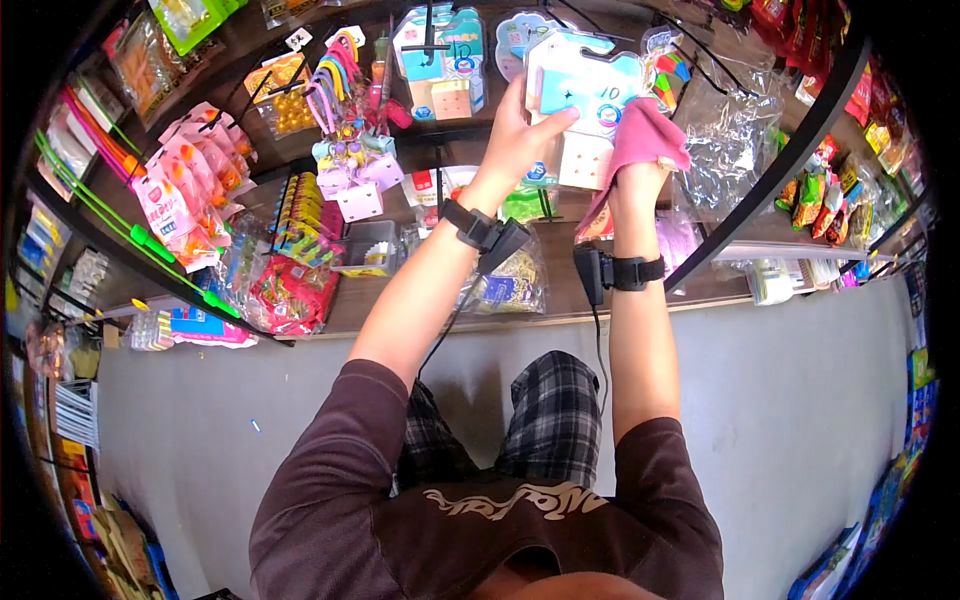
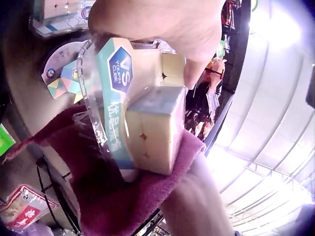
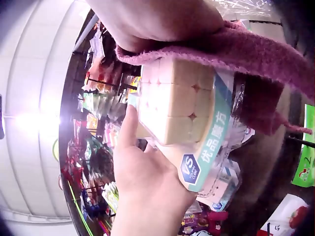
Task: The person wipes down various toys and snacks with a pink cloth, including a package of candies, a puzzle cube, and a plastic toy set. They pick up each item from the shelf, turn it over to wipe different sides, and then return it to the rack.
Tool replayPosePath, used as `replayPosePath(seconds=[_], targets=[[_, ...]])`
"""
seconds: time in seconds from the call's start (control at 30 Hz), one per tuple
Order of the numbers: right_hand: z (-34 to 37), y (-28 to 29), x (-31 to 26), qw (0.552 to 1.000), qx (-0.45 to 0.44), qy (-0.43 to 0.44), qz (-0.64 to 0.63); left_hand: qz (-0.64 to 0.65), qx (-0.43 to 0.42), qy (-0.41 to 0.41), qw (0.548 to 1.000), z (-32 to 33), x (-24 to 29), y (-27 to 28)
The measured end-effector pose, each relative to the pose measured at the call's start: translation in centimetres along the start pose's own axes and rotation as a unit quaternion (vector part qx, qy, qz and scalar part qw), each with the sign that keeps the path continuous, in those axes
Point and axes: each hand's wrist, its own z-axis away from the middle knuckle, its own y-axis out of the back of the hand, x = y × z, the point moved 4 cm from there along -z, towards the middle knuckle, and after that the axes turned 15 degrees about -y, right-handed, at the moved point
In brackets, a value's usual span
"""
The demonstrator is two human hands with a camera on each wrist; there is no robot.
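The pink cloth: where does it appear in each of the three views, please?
Head: the pink cloth is near the top, right of centre.
Left wrist: lower left to lower centre.
Right wrist: upper centre to right edge.
Shared landmark: the packaged cube, beside it each time.

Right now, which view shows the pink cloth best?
Left wrist: the pink cloth spreads widest there, beside the packaged cube. Head shows it smaller, over the right hand; right wrist shows mainly a strip and shaded fold.

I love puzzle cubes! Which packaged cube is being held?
The packaged puzzle cube that the left hand grips, against the pink cloth. The similar cube pack farther left in the head view has no hand on it.
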Motion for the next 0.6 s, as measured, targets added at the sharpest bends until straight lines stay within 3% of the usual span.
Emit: replayPosePath(seconds=[0.03, 0.1, 0.13, 0.2, 0.3, 0.4, 0.53, 0.6], targets=[[-1.2, 1.0, 1.4, 1.0, -0.001, 0.0, 0.0, -0.002, -0.009, -0.002, 1.0, -0.1, 0.1, -0.1], [-4.7, 3.4, 5.0, 0.986, -0.075, 0.001, -0.15, -0.009, -0.013, -0.017, 1.0, -0.1, 0.0, -0.1], [-3.3, 2.2, 3.3, 0.986, -0.075, 0.002, -0.149, -0.019, -0.02, -0.03, 0.999, 0.0, 0.1, -0.2], [-0.4, 0.9, 1.2, 0.993, 0.057, -0.091, -0.042, -0.014, -0.017, -0.015, 1.0, 0.1, 0.1, -0.1], [-1.1, 0.9, 0.9, 0.999, 0.03, -0.037, 0.009, -0.007, -0.017, -0.004, 1.0, -0.2, 0.0, -0.2], [-2.1, 1.4, 1.6, 0.995, 0.059, -0.053, 0.055, -0.004, -0.021, -0.007, 1.0, -0.2, -0.6, -0.3], [-2.4, 2.0, 2.2, 0.997, 0.06, -0.05, 0.009, -0.006, -0.029, -0.017, 0.999, -0.1, -1.1, -0.6], [-2.4, 1.9, 1.8, 0.994, 0.061, -0.028, 0.088, -0.015, -0.034, -0.015, 0.999, -0.1, -1.2, -0.5]])
